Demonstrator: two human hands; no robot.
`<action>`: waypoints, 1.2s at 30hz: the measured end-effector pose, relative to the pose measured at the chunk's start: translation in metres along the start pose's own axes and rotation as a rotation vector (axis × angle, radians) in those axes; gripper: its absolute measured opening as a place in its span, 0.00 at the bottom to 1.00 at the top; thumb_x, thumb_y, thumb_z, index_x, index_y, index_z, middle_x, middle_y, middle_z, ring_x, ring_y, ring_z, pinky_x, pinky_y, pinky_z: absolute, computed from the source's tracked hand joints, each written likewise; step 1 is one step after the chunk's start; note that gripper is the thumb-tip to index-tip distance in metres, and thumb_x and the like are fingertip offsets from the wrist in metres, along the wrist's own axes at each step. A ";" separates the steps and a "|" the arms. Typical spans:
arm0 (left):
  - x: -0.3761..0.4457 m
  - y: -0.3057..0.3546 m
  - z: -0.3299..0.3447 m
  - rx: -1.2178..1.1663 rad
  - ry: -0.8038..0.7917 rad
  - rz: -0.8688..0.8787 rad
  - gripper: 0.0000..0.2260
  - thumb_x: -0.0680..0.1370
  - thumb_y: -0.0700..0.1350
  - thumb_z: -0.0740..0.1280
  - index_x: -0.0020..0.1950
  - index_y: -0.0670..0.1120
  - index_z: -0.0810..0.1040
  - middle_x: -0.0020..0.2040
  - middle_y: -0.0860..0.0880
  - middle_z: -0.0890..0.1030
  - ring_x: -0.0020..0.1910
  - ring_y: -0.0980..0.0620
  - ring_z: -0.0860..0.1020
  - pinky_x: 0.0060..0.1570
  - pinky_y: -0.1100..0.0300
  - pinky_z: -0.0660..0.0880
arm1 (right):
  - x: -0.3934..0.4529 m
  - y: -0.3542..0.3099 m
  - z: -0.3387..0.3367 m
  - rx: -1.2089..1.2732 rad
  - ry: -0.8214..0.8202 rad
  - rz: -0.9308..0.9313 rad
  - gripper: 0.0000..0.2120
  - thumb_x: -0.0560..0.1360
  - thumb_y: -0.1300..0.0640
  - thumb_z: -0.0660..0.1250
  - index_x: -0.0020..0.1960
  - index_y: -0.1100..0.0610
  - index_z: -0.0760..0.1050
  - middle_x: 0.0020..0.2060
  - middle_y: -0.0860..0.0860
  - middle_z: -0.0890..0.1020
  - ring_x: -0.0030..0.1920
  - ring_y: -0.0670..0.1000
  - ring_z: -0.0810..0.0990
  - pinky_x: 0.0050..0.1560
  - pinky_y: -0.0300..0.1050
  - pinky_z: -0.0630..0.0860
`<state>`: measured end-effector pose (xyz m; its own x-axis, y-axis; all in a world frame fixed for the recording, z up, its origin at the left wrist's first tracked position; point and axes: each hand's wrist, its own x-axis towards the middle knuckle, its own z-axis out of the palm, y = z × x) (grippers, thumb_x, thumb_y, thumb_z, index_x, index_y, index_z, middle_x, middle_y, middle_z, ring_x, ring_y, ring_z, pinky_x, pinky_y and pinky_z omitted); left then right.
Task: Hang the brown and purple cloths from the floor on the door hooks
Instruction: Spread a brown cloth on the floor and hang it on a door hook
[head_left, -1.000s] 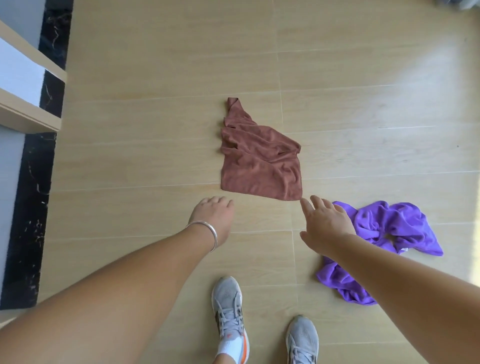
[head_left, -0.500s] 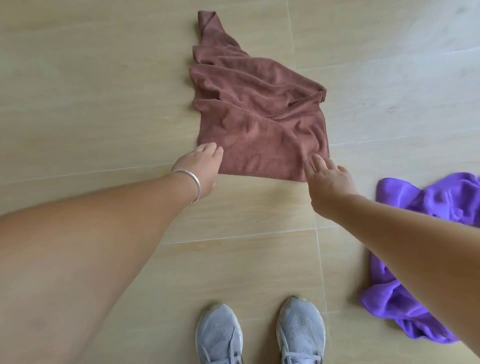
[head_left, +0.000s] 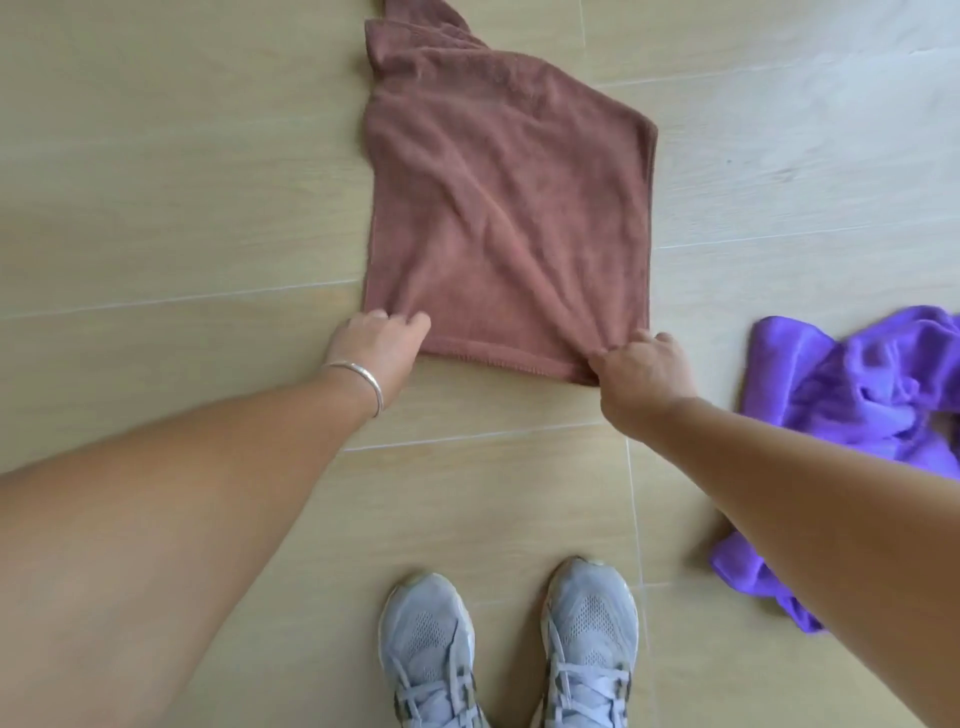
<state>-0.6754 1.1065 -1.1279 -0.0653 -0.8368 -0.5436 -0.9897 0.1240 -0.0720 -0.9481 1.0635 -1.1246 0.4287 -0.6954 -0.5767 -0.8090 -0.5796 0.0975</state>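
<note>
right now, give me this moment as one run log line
phase: pickup | left hand: pinching near corner of brown cloth | right hand: pinching other near corner | purple cloth: on floor, untouched

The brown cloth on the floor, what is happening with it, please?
A person bends over the brown cloth, which lies on the tiled floor. The left hand pinches its near left corner and the right hand pinches its near right corner, ready to lift it. The purple cloth lies crumpled to the right, untouched. Nothing is hung yet.
</note>
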 end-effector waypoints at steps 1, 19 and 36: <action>-0.021 0.003 0.002 0.002 -0.058 0.005 0.16 0.75 0.34 0.58 0.60 0.46 0.68 0.53 0.44 0.79 0.54 0.41 0.76 0.41 0.53 0.66 | -0.018 -0.006 -0.002 0.024 -0.021 -0.022 0.14 0.72 0.57 0.57 0.53 0.49 0.77 0.48 0.49 0.82 0.55 0.54 0.74 0.48 0.47 0.62; -0.206 -0.060 -0.182 -0.168 -0.354 -0.007 0.20 0.75 0.66 0.62 0.54 0.51 0.77 0.53 0.49 0.81 0.55 0.46 0.79 0.41 0.59 0.64 | -0.171 -0.002 -0.215 0.113 -0.219 -0.039 0.14 0.77 0.60 0.55 0.59 0.52 0.73 0.56 0.51 0.78 0.58 0.55 0.76 0.53 0.50 0.72; -0.220 -0.212 -0.633 0.025 0.465 -0.082 0.12 0.81 0.57 0.58 0.45 0.52 0.74 0.35 0.51 0.74 0.38 0.45 0.74 0.35 0.57 0.66 | -0.175 0.119 -0.649 0.180 0.519 0.147 0.12 0.74 0.61 0.57 0.53 0.51 0.74 0.47 0.52 0.79 0.46 0.58 0.77 0.40 0.46 0.69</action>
<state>-0.5320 0.9267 -0.4633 -0.0424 -0.9937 -0.1034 -0.9910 0.0550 -0.1221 -0.8582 0.8405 -0.4854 0.4109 -0.9074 -0.0883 -0.9115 -0.4109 -0.0189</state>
